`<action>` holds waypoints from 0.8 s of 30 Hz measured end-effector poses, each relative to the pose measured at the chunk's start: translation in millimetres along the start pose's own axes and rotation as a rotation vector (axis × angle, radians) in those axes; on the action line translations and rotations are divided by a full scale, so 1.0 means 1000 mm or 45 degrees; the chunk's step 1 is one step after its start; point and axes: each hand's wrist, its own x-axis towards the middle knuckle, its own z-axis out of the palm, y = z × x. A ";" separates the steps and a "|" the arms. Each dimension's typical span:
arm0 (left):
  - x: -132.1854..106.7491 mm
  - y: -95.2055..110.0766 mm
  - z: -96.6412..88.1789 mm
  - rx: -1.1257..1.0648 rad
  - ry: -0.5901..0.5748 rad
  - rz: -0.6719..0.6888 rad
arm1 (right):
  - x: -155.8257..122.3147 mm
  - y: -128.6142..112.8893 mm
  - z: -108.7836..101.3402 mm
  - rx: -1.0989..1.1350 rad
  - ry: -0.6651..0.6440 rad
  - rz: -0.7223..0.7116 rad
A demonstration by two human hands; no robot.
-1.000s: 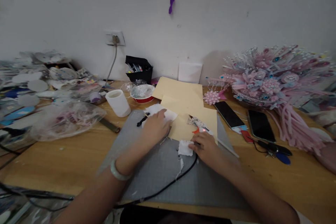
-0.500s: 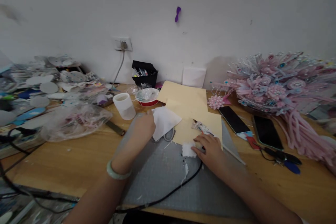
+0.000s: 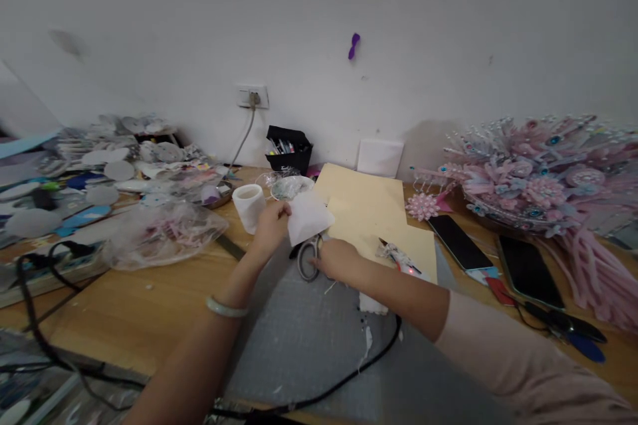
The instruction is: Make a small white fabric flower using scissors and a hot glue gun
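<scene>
My left hand (image 3: 272,227) pinches the left edge of a thin white sheet (image 3: 310,216), which could be paper or cloth, and holds it raised over the work mat. Just below the sheet, my right hand (image 3: 339,259) has its fingers closed at the grey-handled scissors (image 3: 308,261); one handle loop shows, while the blades are mostly hidden by the sheet. Right of that hand lies a glue gun (image 3: 399,255) with a crusted nozzle and a small red light. Its body is partly hidden behind my right forearm. A white pad (image 3: 373,305) sticks out beneath the same forearm.
Cream card sheets (image 3: 366,196) cover the back of the grey mat (image 3: 299,332). A black cable (image 3: 343,372) crosses the front. To the left stand a white roll (image 3: 249,209) and a plastic bag (image 3: 164,236); phones (image 3: 461,242) and a pink beaded headpiece (image 3: 533,179) lie right.
My right hand has left the white pad by the glue gun and moved left onto the scissors. My left hand has lifted the white sheet slightly. The camera view has shifted.
</scene>
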 end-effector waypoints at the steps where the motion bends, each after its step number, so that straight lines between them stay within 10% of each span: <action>1: 0.000 -0.005 0.001 -0.084 0.035 -0.060 | 0.007 -0.004 0.002 0.030 -0.012 0.042; 11: -0.002 -0.019 0.009 -0.248 0.086 -0.257 | 0.027 0.015 -0.015 0.718 -0.356 0.262; 24: -0.007 -0.015 0.017 -0.332 0.048 -0.309 | -0.049 0.055 -0.035 2.077 -0.781 0.353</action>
